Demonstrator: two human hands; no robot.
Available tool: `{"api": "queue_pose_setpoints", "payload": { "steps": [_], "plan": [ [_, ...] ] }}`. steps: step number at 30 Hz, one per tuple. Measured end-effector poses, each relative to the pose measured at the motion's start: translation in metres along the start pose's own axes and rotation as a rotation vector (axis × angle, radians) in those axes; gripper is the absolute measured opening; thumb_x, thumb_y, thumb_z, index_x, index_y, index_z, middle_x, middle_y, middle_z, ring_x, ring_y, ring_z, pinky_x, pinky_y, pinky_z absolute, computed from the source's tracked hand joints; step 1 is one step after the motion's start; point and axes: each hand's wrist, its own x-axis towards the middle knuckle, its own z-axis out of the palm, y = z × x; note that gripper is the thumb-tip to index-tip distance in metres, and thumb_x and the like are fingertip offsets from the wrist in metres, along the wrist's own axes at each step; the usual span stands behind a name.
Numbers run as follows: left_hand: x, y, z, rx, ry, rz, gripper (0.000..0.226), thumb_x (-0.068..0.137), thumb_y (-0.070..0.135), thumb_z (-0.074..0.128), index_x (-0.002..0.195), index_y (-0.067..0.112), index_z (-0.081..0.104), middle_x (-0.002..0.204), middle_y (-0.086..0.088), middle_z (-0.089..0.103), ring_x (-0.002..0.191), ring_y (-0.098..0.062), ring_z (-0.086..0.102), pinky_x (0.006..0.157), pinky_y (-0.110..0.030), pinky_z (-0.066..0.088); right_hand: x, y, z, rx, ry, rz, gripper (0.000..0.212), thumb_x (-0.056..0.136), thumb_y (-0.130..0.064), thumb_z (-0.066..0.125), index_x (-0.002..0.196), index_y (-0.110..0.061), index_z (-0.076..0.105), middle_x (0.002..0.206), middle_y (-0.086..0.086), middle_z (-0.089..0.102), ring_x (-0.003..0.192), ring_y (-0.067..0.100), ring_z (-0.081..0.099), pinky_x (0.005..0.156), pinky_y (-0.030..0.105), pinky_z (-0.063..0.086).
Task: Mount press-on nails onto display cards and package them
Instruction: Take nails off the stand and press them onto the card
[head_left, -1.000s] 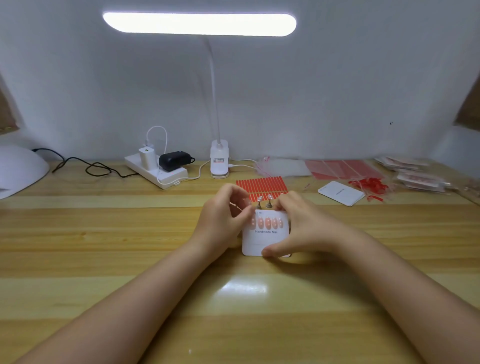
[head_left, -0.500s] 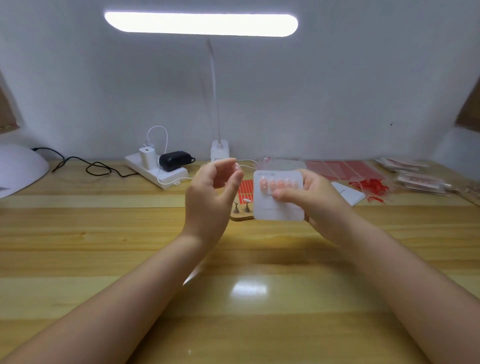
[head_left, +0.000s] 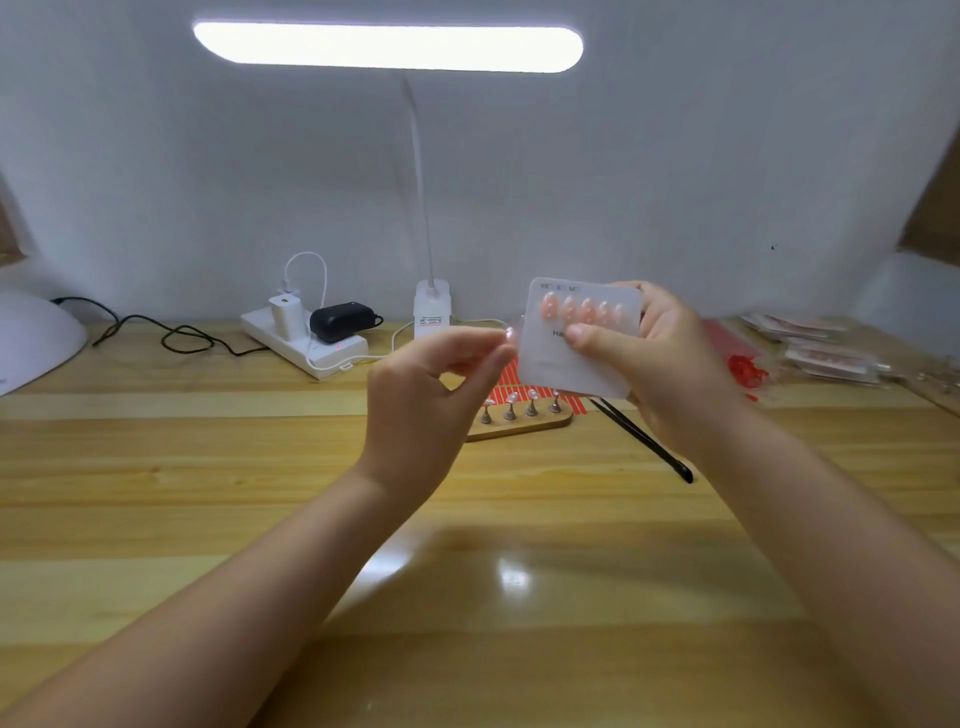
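Here the left hand (head_left: 431, 395) is raised off the table (head_left: 208, 519), its thumb and forefinger pinching 1 small pale nail (head_left: 510, 334) at their tips. Just to its right, nearly touching, the right hand (head_left: 670, 364) grips the display card (head_left: 582, 364) upright, thumb pressed on its face below a row of 5 pink nails (head_left: 579, 310) running left to right. Likely the left hand, being nearer the card's left edge, must carry its nail rightward. Beyond and below both hands stands a wooden stand (head_left: 519, 423) with 4 pegs.
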Motion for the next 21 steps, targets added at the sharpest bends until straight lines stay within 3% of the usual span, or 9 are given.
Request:
{"api": "queue_pose_setpoints", "payload": {
  "steps": [3, 6, 9, 14, 21],
  "plan": [
    [0.002, 0.002, -0.002, 0.004, 0.028, -0.038, 0.009, 0.085, 0.014, 0.069, 0.094, 0.017, 0.069, 0.081, 0.013, 0.067, 0.078, -0.004, 0.066, 0.072, -0.016, 0.052, -0.001, -0.004, 0.002, 0.123, -0.037, 0.086, 0.03, 0.085, 0.003, 0.062, 0.115, 0.002, 0.057, 0.113, 0.024, 0.065, 0.097, 0.034, 0.067, 0.084, 0.046, 0.055],
    [0.003, 0.004, -0.003, 0.024, 0.038, -0.036, 0.004, 0.088, 0.016, 0.066, 0.091, 0.017, 0.068, 0.079, 0.007, 0.067, 0.075, -0.008, 0.064, 0.067, -0.016, 0.05, -0.001, -0.006, 0.003, 0.171, -0.061, 0.134, 0.031, 0.086, 0.003, 0.061, 0.116, 0.004, 0.057, 0.108, 0.023, 0.065, 0.09, 0.031, 0.067, 0.078, 0.043, 0.056],
    [0.004, 0.005, -0.002, 0.097, 0.044, 0.084, 0.005, 0.085, 0.016, 0.068, 0.087, 0.011, 0.071, 0.078, 0.002, 0.064, 0.071, -0.011, 0.059, 0.063, -0.02, 0.047, -0.002, -0.008, 0.002, 0.148, -0.047, 0.128, 0.029, 0.086, 0.003, 0.061, 0.115, 0.002, 0.057, 0.109, 0.023, 0.065, 0.093, 0.033, 0.067, 0.08, 0.044, 0.056],
    [0.004, 0.002, -0.001, 0.248, 0.036, 0.301, 0.011, 0.082, 0.017, 0.073, 0.082, 0.006, 0.075, 0.074, -0.007, 0.063, 0.068, -0.027, 0.056, 0.063, -0.04, 0.046, -0.003, -0.011, 0.003, 0.105, -0.047, 0.084, 0.029, 0.085, 0.003, 0.063, 0.113, -0.001, 0.056, 0.108, 0.021, 0.066, 0.096, 0.033, 0.068, 0.076, 0.039, 0.058],
    [0.003, 0.003, -0.001, 0.303, 0.001, 0.409, 0.015, 0.083, 0.021, 0.071, 0.079, 0.008, 0.076, 0.071, -0.006, 0.063, 0.063, -0.025, 0.054, 0.06, -0.038, 0.044, -0.006, -0.015, 0.006, 0.067, -0.038, 0.051, 0.031, 0.084, 0.002, 0.065, 0.113, 0.0, 0.056, 0.106, 0.02, 0.067, 0.094, 0.032, 0.069, 0.08, 0.043, 0.058]
  ]
}}
